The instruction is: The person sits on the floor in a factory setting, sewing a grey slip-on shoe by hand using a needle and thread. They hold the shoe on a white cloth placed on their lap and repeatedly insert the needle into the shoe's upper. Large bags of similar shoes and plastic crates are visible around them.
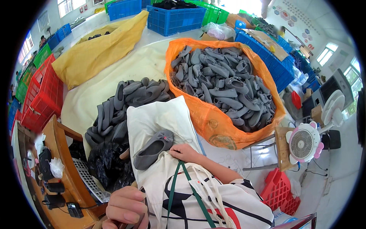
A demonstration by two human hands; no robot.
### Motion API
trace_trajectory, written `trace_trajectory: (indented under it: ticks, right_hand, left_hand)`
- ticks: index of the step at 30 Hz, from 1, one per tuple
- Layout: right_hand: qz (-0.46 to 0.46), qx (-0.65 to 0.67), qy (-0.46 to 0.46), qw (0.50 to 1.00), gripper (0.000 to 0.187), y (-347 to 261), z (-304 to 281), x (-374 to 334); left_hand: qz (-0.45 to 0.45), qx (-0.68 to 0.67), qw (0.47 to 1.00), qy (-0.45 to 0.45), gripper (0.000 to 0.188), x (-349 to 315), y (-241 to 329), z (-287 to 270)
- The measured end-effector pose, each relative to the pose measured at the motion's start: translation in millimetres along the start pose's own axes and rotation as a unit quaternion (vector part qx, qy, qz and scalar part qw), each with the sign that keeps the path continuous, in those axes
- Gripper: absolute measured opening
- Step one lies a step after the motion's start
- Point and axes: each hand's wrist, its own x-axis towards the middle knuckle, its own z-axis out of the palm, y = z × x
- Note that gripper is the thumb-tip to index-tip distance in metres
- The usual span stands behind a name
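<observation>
A grey slip-on shoe [154, 149] with a small reddish ornament near its toe lies on a white cushion [160, 114] over my lap. Beside the shoe's toe end, my right hand [185, 153] rests with its fingers curled together. Thin dark thread runs over the cushion close by; whatever those fingers pinch is hidden. My left hand [126, 206] is raised close at the lower edge, fingers bent inward around something dark that is mostly out of sight. A pale apron with green straps [179, 183] covers my front.
Ahead right stands an orange sack [213, 126] full of grey shoes. More grey shoes [129, 95] are heaped beyond the cushion, near a black plastic bag [108, 164]. A wooden desk [70, 171] is at left, a fan [303, 143] at right. Red crates [44, 91] and blue crates [175, 19] stand around.
</observation>
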Motion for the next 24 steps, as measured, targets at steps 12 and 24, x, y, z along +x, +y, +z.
trace_trajectory:
  ticks: [12,24]
  right_hand:
    - [0.009,0.018,0.003,1.000,0.024,-3.8,0.3,-4.3]
    - [0.008,0.023,0.006,1.000,0.024,1.8,3.1,-3.1]
  left_hand:
    - [0.128,0.079,0.987,0.054,0.047,6.3,-12.0,27.0]
    - [0.123,0.075,0.987,0.064,0.043,7.1,-13.6,27.2]
